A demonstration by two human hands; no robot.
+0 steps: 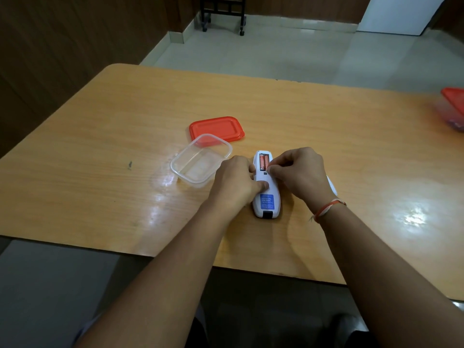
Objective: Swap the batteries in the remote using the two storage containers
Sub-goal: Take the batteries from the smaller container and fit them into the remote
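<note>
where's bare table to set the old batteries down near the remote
Bare table lies left of the clear tub, out to the table's left edge, and right of the right hand toward the lidded tub. It is crowded around the remote, both hands and the red lid.

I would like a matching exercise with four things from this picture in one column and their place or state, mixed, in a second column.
Things:
1. clear container
2. loose orange lid
3. remote
4. second container

Places or states:
A. lying back-up, two batteries showing
B. at the far right table edge, lid on
C. open and empty
D. flat on the table behind the open container

Pairs: 1-C, 2-D, 3-A, 4-B
</note>
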